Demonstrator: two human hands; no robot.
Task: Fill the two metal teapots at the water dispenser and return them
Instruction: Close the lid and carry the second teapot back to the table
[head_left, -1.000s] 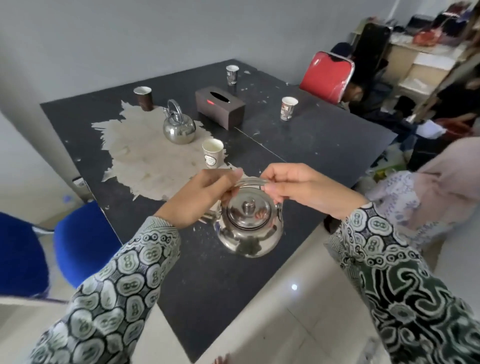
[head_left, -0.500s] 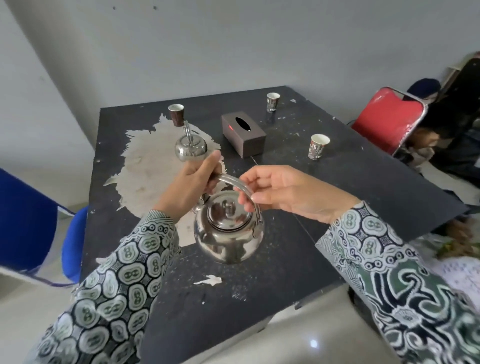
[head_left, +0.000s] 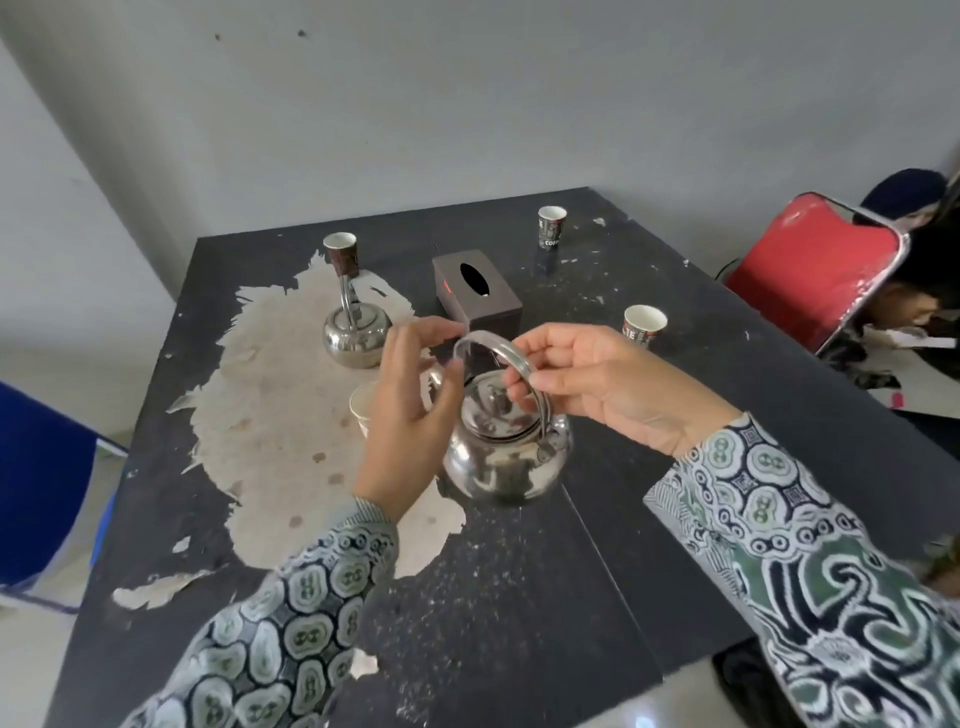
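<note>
Near teapot (head_left: 506, 457): low over the black table (head_left: 519, 597), right hand (head_left: 597, 384) in a pinch grip on its arched handle; left hand (head_left: 410, 410) loosely spread beside it. Second teapot (head_left: 357, 335): standing behind.

A black rectangular table (head_left: 675, 545) with a worn, peeling top fills the middle of the frame below a plain grey wall (head_left: 467, 104), with a blue chair (head_left: 41, 488) at the left edge, a red padded metal-framed chair (head_left: 815, 270) at the upper right, and pale floor (head_left: 21, 670) at the lower left.
</note>
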